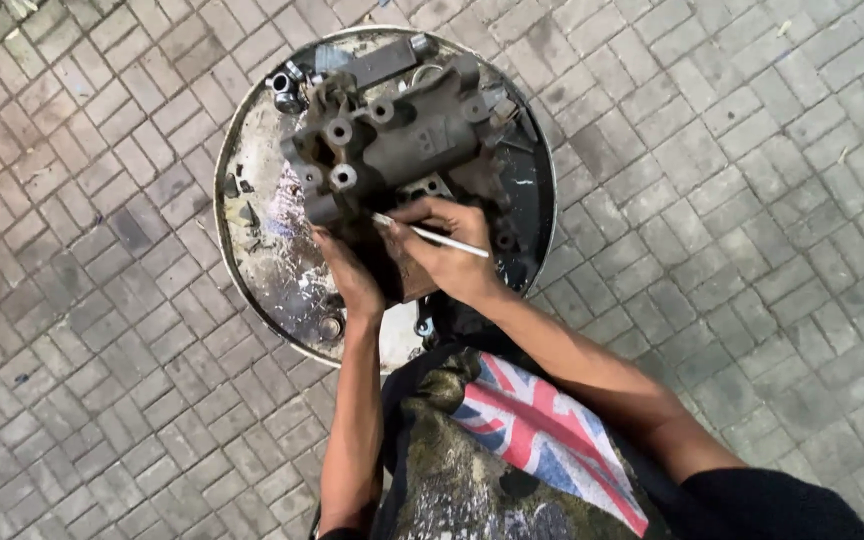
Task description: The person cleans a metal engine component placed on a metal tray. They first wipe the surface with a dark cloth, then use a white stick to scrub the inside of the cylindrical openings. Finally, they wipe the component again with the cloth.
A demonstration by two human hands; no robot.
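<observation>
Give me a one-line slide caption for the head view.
Left hand steadies a grimy metal engine part on a round tray; right hand holds a thin white stick.

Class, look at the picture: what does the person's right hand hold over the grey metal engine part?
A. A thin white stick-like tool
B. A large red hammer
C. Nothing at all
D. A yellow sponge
A: the right hand grips a thin white stick-like tool, its tip against the grey metal engine part lying in the round metal pan, while the left hand steadies the part from below.

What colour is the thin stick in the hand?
White; the thin stick shows best in the head view, pinched by the right hand.
</observation>
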